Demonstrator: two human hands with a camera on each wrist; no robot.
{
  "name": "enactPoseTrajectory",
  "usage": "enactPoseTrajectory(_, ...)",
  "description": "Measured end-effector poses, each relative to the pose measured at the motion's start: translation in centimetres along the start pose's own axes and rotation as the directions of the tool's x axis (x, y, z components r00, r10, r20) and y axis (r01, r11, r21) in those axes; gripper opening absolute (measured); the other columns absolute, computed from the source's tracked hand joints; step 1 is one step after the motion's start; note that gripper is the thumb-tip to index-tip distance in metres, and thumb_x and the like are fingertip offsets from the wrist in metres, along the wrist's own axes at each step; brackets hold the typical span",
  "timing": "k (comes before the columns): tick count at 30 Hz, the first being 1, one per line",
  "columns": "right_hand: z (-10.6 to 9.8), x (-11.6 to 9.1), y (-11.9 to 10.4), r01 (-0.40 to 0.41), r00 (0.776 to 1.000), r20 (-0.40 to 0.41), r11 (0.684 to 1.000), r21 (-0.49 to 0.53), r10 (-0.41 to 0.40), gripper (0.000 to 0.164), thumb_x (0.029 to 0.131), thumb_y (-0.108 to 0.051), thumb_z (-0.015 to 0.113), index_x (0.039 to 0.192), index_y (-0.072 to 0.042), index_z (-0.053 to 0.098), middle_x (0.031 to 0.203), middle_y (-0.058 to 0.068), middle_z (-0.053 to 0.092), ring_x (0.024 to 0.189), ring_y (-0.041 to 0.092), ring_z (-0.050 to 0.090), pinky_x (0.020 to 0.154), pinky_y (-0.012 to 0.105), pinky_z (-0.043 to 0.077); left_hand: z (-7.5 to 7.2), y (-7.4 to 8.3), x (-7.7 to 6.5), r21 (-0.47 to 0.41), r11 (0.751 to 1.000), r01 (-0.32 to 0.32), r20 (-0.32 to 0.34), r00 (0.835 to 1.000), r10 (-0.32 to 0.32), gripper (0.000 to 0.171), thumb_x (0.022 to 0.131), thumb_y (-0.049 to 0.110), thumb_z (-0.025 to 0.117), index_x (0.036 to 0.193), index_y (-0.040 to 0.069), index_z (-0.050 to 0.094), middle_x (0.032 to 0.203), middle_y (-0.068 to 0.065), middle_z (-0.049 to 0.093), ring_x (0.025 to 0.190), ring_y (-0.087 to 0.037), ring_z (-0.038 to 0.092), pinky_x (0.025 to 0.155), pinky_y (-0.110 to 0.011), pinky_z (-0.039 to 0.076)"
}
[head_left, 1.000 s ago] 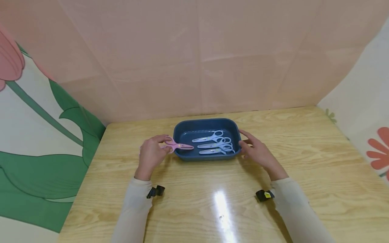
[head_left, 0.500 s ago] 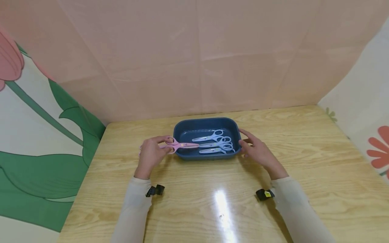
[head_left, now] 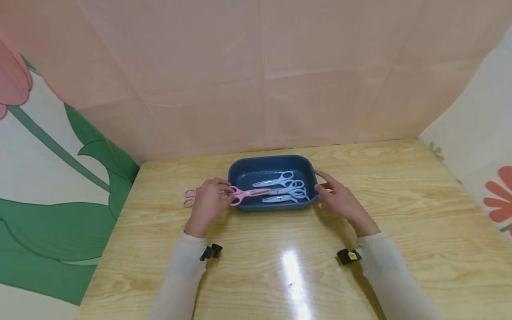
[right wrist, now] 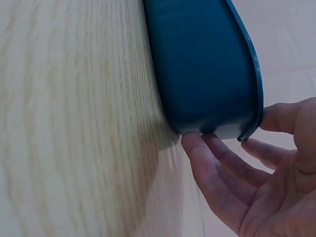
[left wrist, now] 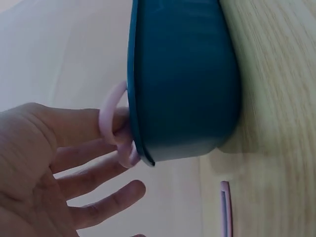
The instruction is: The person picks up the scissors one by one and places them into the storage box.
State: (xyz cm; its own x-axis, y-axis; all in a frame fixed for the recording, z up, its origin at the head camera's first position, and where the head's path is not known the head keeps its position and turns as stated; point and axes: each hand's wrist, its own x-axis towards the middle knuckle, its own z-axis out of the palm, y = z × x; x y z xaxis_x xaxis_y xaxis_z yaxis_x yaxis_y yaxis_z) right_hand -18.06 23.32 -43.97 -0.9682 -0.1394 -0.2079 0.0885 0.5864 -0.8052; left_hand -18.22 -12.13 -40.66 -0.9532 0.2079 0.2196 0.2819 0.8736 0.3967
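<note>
My left hand [head_left: 210, 201] pinches the handle loops of a pair of pink scissors [head_left: 248, 193] at the left end of a dark blue bin [head_left: 244, 166]. Its blades point right, over the bin's inside, and overlap the light blue scissors. In the left wrist view, thumb and fingers meet at the pink loop [left wrist: 107, 116] beside the rim. Several pairs of light blue scissors [head_left: 286, 198] lie in the bin, handles to the right. My right hand [head_left: 338, 200] rests its fingertips against the outside of the bin's right end, as the right wrist view shows too.
Another pair of pink scissors [head_left: 188, 202] lies on the wooden table [head_left: 256, 266], partly behind my left hand; its tip [left wrist: 225, 197] shows in the left wrist view. A pinkish covering [head_left: 256, 89] rises behind the table, with flower-printed panels [head_left: 48, 178] at the sides.
My left hand has moved right with the pink scissors, bringing their blades further over the bin. More of the other pink pair's handles now shows. The right hand and bin have stayed in place.
</note>
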Motion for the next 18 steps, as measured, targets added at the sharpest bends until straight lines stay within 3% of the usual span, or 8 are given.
enactPoseTrajectory(7, -0.1, -0.1, 0.0, -0.005, 1.000, 0.005, 1.000, 0.005, 0.005, 0.056, 0.107, -0.037, 0.041, 0.159, -0.029, 0.022, 0.142, 0.028, 0.050, 0.102, 0.031, 0.067, 0.085, 0.040, 0.061, -0.2, 0.8, -0.2, 0.071, 0.997, 0.034, 0.031, 0.999, -0.037, 0.017, 0.082, 0.029, 0.083, 0.085, 0.012, 0.081, 0.114, -0.004, 0.072, 0.105, -0.029, 0.062, 0.093, -0.058, 0.047)
enactPoseTrajectory(14, 0.0, 0.0, 0.1, 0.005, 1.000, 0.005, 1.000, -0.006, -0.005, 0.056, 0.107, -0.038, 0.041, 0.159, -0.029, 0.022, 0.141, 0.028, 0.050, 0.100, 0.030, 0.067, 0.084, 0.040, 0.061, 0.6, 1.2, 0.1, 0.179, 0.982, -0.066, -0.042, 0.996, 0.075, 0.016, 0.084, 0.026, 0.081, 0.090, 0.012, 0.080, 0.110, -0.004, 0.071, 0.107, -0.030, 0.063, 0.101, -0.065, 0.042)
enactPoseTrajectory(18, -0.1, -0.1, -0.1, 0.017, 1.000, -0.002, 1.000, -0.013, -0.017, 0.056, 0.107, -0.036, 0.042, 0.159, -0.028, 0.022, 0.140, 0.028, 0.052, 0.097, 0.030, 0.068, 0.082, 0.039, 0.061, 1.0, 1.8, 0.6, 0.208, 0.972, -0.111, -0.051, 0.991, 0.124, 0.012, 0.085, 0.024, 0.080, 0.092, 0.014, 0.080, 0.114, -0.003, 0.071, 0.111, -0.029, 0.061, 0.104, -0.068, 0.038)
